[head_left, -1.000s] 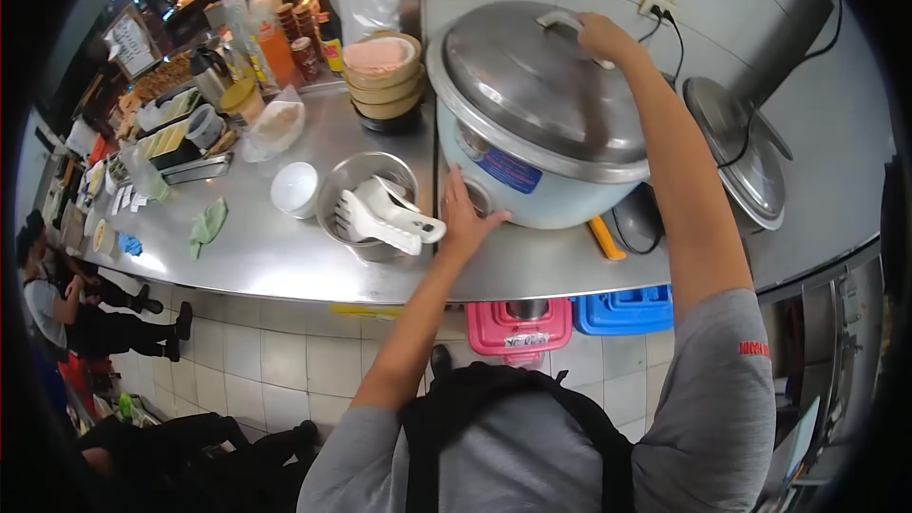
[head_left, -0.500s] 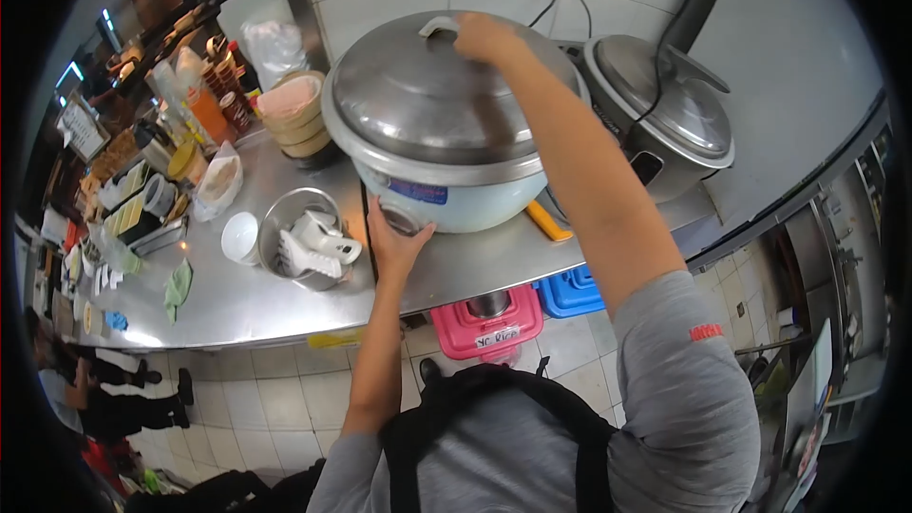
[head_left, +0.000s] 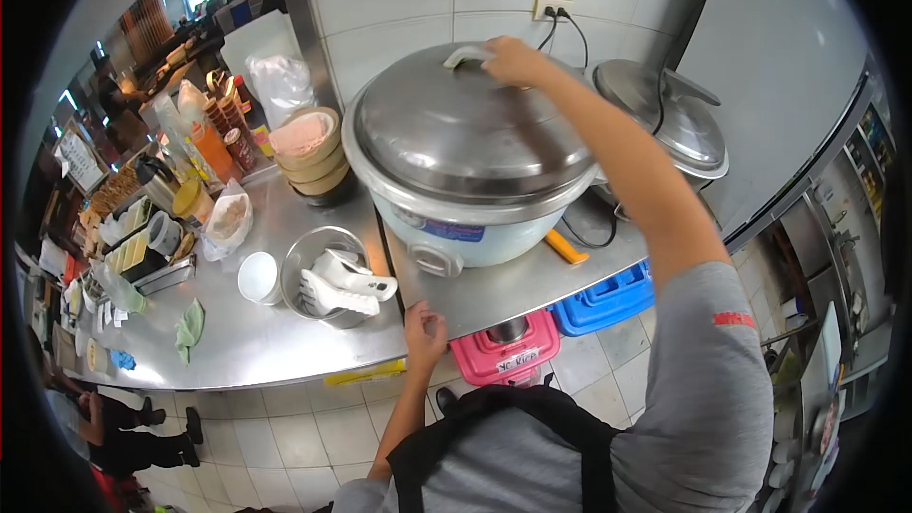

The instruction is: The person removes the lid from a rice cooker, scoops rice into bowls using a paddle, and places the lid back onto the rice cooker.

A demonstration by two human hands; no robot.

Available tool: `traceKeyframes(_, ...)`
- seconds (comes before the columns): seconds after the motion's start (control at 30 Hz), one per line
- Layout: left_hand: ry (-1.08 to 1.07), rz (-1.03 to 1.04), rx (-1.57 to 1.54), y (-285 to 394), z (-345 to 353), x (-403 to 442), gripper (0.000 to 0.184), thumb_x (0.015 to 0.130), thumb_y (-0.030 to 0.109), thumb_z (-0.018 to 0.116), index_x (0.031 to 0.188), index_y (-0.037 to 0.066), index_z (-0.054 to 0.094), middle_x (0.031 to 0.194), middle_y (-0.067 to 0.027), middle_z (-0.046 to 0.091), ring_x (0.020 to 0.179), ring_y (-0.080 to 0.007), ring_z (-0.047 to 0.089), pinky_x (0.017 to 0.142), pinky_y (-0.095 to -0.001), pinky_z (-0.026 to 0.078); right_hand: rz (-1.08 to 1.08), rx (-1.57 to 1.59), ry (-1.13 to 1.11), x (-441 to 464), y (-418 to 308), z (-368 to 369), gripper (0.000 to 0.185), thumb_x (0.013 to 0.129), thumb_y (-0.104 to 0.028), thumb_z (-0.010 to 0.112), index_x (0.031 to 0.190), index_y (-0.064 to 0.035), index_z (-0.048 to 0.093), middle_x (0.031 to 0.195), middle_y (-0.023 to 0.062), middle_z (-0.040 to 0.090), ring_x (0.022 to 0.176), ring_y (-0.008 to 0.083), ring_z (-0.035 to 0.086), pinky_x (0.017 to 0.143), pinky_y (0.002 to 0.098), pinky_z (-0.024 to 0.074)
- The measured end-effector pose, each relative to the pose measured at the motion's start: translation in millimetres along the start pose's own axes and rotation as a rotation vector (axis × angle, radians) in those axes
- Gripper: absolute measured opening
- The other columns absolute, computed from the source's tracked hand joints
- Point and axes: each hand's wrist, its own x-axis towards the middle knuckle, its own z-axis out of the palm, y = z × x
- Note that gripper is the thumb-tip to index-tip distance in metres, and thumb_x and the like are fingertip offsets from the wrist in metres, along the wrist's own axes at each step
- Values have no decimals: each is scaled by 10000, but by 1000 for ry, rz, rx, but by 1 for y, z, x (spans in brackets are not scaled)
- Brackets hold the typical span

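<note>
A big rice cooker (head_left: 518, 239) with a pale body and a blue label stands on the steel counter. Its domed metal lid (head_left: 427, 123) covers the top. My right hand (head_left: 515, 62) reaches over and is closed around the lid's white handle (head_left: 465, 56). Below the cooker's front switch panel (head_left: 435, 260), my left hand (head_left: 425, 331) is by the counter's front edge, apart from the cooker. Its fingers are loosely curled and it holds nothing. To its left, a metal pot (head_left: 323, 245) holds white plastic scoops (head_left: 344, 287).
A second, smaller cooker (head_left: 655, 104) stands at the right, and a yellow-orange handle (head_left: 567, 247) lies between. White cups (head_left: 258, 278), stacked bowls (head_left: 309, 157) and a green cloth (head_left: 190, 328) are at the left. Pink (head_left: 518, 347) and blue bins (head_left: 608, 299) sit under the counter edge.
My left hand has left the cooker's front panel and dropped to the counter edge. My right hand stays on the lid handle. The whole view has shifted a little.
</note>
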Motion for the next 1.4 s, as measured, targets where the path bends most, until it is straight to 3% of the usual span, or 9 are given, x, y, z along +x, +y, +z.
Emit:
traceKeyframes(0.07,25,-125,-168,7,2,1,195,758,-22,575,938,-24,500,936,-118,522,784,-173,554,701,-259,457,-76,-31,102,-10,8,-8,419,804,-233,570,1148,3,537,1130,211,559,1048,358,533,913,381,410)
traceKeyframes(0.13,10,-126,-156,6,2,-1,198,761,-29,565,947,-22,498,915,-112,523,745,-160,549,671,-255,454,-83,-48,130,-24,22,-14,401,784,-241,540,1151,-80,554,1071,178,591,1021,329,557,855,408,444)
traceKeyframes(0.4,38,-110,-147,5,2,0,216,767,-48,530,976,-15,483,820,-89,524,690,-143,525,631,-258,445,43,-24,175,-174,41,-68,362,808,-203,570,1118,-19,554,970,204,602,893,307,582,799,351,433)
traceKeyframes(0.53,-3,-199,-193,4,-2,-4,277,753,-23,533,1024,-27,476,842,-143,525,708,-222,539,659,-313,449,308,28,58,-258,35,-105,367,779,-74,590,1124,35,533,1029,210,596,951,288,568,846,328,413)
traceKeyframes(0.97,11,-186,-128,1,6,-6,273,719,-24,547,986,-22,487,876,-125,514,720,-198,534,654,-298,444,691,-201,322,-457,221,-196,394,742,-63,647,1114,34,559,1038,184,611,966,248,569,874,302,396)
traceKeyframes(1.17,25,-319,-121,5,10,-8,271,704,-10,560,969,-25,506,794,-93,522,701,-184,535,649,-289,446,572,-353,375,-376,310,-252,365,773,-131,605,1102,23,564,996,205,616,963,296,584,851,345,417)
traceKeyframes(1.33,0,233,258,-4,5,-2,260,686,-3,566,941,-10,517,849,-103,531,740,-189,534,669,-310,452,509,-190,313,-241,398,-256,380,773,-163,614,1087,44,566,967,221,621,925,313,595,818,361,434)
traceKeyframes(1.37,27,225,273,-13,3,-9,260,686,-3,566,941,-10,517,849,-103,531,740,-189,534,669,-310,452,511,-119,300,-210,402,-256,387,773,-169,618,1088,50,567,960,224,622,915,316,597,813,365,439)
traceKeyframes(1.4,16,-1,148,-25,0,-19,258,700,-2,569,950,-1,508,876,-96,527,758,-183,530,682,-307,453,445,-131,337,-180,424,-250,392,770,-168,625,1088,53,568,948,220,626,899,312,602,804,366,446)
